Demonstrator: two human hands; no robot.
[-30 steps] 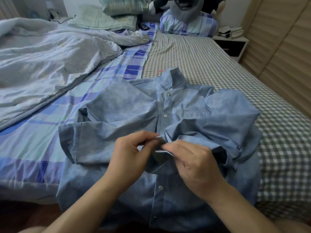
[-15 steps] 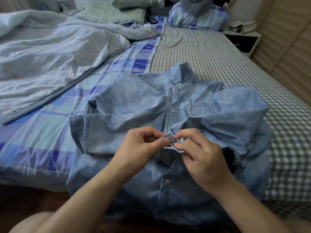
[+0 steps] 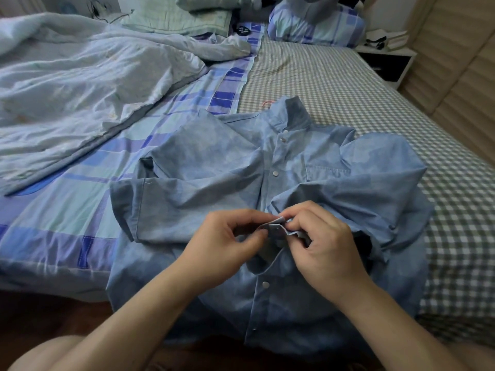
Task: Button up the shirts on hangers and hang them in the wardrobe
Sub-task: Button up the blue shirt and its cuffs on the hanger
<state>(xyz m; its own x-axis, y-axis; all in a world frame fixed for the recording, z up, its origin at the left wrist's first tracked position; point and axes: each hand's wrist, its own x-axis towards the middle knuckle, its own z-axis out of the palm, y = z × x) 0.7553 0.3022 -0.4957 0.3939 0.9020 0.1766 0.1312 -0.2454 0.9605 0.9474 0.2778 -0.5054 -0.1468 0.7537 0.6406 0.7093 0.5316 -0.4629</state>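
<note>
Both hands are working the blue shirt [image 3: 203,167] on the bed [image 3: 334,84]: the left hand [image 3: 225,247] and right hand [image 3: 326,245] are pinching its placket together at a middle snap. Snaps above it are looking fastened; hanging is remaining. Its collar is pointing away, its length running toward the pillows [image 3: 316,25].

My left hand [image 3: 225,242] and right hand [image 3: 324,245] meet fingertip to fingertip ahead of me, fingers curled, each pinching a fold of cloth between thumb and forefinger. Both bare forearms angle inward from below.
</note>
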